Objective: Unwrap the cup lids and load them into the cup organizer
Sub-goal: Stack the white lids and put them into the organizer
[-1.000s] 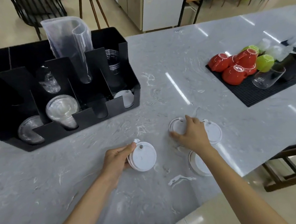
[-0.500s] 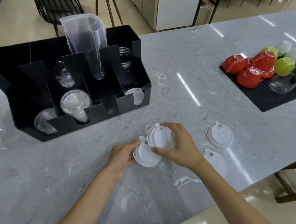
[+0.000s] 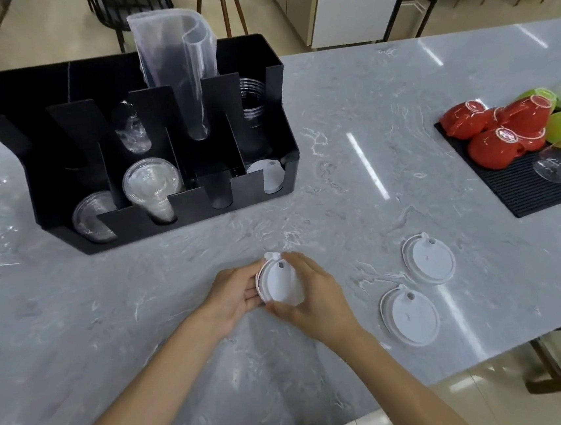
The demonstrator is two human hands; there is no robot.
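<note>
Both hands hold a small stack of white cup lids just above the marble counter. My left hand cups the stack from the left and my right hand grips it from the right and below. Two more white lids lie flat on the counter to the right, one further back and one nearer. The black cup organizer stands at the back left. Its right front slot has a white lid in it, and its other slots hold clear lids and clear cups.
A tall clear plastic sleeve sticks up from the organizer's middle. A black ribbed mat at the right carries red and green cups and a glass. The counter's front edge runs close to the nearer lid; wooden chairs stand beyond it.
My right hand picked a lid off the counter at the right and brought it left onto the lids in my left hand. Both hands now close around the joined stack.
</note>
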